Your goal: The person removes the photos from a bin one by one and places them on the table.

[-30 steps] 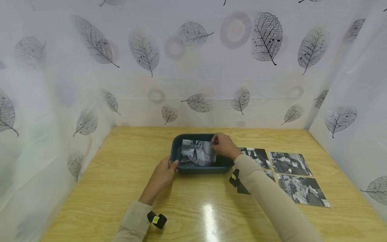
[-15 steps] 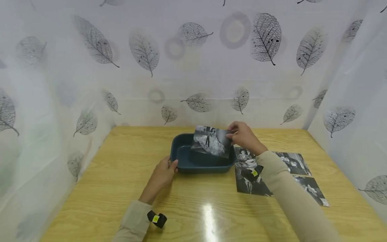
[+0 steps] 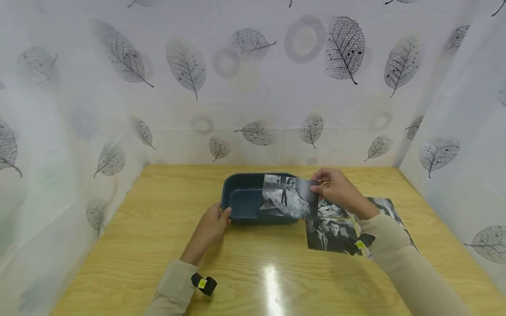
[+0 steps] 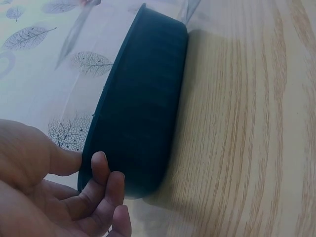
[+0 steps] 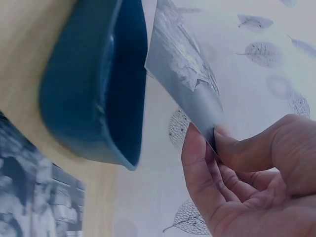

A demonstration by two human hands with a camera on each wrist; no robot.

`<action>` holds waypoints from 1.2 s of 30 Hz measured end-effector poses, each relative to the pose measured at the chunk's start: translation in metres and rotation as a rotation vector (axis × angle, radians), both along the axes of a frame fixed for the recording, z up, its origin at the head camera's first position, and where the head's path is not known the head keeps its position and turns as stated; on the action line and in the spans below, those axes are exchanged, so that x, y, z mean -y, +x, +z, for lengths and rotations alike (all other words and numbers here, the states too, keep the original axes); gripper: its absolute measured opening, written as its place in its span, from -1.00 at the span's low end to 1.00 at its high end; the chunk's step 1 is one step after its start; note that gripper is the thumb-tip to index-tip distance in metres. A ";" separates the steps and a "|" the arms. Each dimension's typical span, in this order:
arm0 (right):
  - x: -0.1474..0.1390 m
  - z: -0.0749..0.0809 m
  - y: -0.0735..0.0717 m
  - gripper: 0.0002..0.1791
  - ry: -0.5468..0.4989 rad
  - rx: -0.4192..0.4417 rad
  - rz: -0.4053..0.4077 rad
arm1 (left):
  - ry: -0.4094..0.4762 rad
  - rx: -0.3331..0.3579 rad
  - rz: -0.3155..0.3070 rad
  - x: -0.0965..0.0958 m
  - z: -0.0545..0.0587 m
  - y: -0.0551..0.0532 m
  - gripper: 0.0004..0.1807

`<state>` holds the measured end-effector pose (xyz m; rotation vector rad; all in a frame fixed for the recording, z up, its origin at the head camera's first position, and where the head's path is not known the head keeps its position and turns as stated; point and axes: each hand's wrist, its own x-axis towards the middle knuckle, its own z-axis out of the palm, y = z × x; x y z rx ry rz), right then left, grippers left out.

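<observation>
A dark blue rectangular tray (image 3: pixel 242 199) stands on the table, its inside bare where it shows. My left hand (image 3: pixel 211 226) holds the tray's left end, thumb at the rim and fingers against the outer wall, as the left wrist view shows on the tray wall (image 4: pixel 138 98). With thumb and fingers, my right hand (image 3: pixel 337 191) pinches one edge of a black-and-white photo (image 3: pixel 288 197). That photo is held tilted over the tray's right end, hiding part of it. In the right wrist view the photo (image 5: pixel 185 74) is above the tray rim, pinched at its corner.
Several black-and-white photos (image 3: pixel 332 235) lie on the wooden table (image 3: pixel 166 197) right of the tray, partly hidden by my right arm. A leaf-patterned curtain (image 3: pixel 257 87) surrounds the table at the back and sides.
My right hand has lifted the photo out of the tray and carried it rightward, lowering it slightly in the last half second. My left hand has stayed on the tray.
</observation>
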<state>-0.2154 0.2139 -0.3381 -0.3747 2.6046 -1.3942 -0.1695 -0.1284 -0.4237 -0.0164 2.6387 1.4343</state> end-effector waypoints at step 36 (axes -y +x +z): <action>0.030 -0.100 0.057 -0.82 0.337 -0.259 0.126 | -0.001 0.012 0.029 -0.002 -0.001 -0.001 -0.67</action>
